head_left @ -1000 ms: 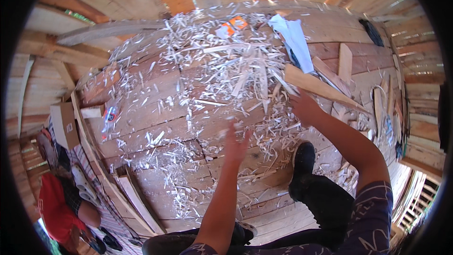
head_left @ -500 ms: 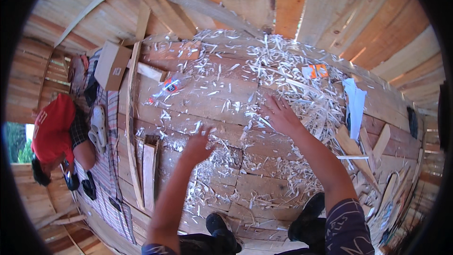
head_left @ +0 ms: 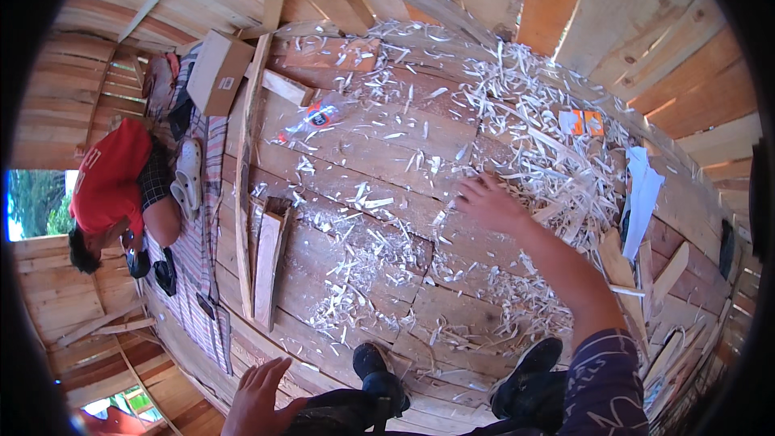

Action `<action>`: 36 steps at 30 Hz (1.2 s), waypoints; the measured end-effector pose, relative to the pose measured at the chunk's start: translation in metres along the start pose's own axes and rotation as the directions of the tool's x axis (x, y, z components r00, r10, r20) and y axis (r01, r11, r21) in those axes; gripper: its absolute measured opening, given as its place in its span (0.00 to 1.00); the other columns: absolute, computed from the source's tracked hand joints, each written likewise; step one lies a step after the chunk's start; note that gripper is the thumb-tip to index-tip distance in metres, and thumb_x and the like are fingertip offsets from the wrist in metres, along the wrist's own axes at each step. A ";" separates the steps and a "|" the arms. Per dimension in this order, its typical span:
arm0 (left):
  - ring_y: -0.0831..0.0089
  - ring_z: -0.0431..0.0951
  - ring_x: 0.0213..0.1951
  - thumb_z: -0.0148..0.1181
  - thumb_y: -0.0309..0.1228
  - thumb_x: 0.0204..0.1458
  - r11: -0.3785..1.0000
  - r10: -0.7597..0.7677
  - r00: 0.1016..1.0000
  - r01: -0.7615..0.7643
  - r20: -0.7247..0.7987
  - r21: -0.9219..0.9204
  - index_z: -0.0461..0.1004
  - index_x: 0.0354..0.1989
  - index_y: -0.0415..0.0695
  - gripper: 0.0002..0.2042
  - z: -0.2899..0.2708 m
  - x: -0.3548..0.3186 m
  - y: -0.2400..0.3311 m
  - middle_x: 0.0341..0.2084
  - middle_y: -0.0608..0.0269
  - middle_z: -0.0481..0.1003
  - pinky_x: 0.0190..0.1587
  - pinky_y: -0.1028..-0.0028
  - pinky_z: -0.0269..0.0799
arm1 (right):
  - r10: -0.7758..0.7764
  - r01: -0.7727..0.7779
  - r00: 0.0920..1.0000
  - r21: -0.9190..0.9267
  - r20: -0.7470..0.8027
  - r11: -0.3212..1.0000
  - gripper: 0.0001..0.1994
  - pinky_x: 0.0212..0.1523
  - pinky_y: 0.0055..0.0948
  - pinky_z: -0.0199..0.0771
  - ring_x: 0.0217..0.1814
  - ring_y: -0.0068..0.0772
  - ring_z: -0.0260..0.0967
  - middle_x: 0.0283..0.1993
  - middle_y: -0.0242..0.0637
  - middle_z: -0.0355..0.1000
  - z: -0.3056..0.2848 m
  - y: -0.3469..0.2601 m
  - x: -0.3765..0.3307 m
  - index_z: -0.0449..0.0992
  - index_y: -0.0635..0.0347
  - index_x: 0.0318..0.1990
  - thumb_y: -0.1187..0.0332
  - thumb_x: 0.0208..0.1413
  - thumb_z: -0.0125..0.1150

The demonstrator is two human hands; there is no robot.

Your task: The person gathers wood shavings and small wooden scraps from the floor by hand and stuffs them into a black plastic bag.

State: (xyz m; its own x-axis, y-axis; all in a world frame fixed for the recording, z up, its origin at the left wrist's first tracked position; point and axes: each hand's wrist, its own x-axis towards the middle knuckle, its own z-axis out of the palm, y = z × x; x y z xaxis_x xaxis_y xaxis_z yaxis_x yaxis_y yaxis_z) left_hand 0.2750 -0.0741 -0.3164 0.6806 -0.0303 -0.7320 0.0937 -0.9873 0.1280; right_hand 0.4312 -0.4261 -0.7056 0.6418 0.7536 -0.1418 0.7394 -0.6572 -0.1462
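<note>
Heaped wood shavings (head_left: pixel 575 182) lie beside the right grip (head_left: pixel 491 203) (fingers spread wide), well apart from the wide left grip (head_left: pixel 260 400).

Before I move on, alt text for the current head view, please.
The open right hand is over a plank floor beside pale wood shavings; the left hand is low in view, both apparently empty. At left, a red-shirted person bends forward by a striped mat.
</note>
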 end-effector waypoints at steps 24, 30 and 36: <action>0.49 0.66 0.55 0.65 0.31 0.42 0.853 -0.364 0.931 0.317 -0.037 -0.416 0.64 0.58 0.43 0.31 0.071 -0.129 0.011 0.52 0.48 0.69 0.57 0.59 0.63 | -0.242 0.238 0.970 0.173 -0.001 0.956 0.27 0.68 0.48 0.46 0.69 0.49 0.50 0.66 0.50 0.55 -0.039 -0.163 0.192 0.67 0.54 0.59 0.55 0.51 0.59; 0.54 0.66 0.57 0.67 0.32 0.40 0.849 -0.290 0.951 0.204 -0.107 -0.487 0.65 0.58 0.45 0.32 0.078 -0.144 0.022 0.53 0.52 0.69 0.62 0.56 0.57 | -0.235 0.232 0.972 0.101 0.020 0.968 0.35 0.71 0.54 0.35 0.75 0.49 0.38 0.72 0.48 0.46 0.000 -0.236 0.184 0.57 0.53 0.66 0.47 0.54 0.55; 0.54 0.65 0.58 0.66 0.33 0.42 0.818 -0.310 0.942 0.196 -0.128 -0.540 0.65 0.58 0.43 0.31 0.085 -0.164 0.020 0.54 0.51 0.67 0.63 0.56 0.56 | -0.696 0.712 0.675 0.031 0.246 0.702 0.24 0.69 0.53 0.41 0.73 0.43 0.46 0.71 0.42 0.51 -0.007 -0.160 0.054 0.64 0.51 0.61 0.64 0.55 0.51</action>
State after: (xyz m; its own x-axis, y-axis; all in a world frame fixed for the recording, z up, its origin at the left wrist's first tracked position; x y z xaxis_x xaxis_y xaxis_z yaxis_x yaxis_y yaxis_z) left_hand 0.1036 -0.1023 -0.2503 0.7052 0.2978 -0.6434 0.6026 -0.7299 0.3227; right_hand 0.3490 -0.2804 -0.6833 -0.1313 0.9631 -0.2350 0.9693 0.0750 -0.2341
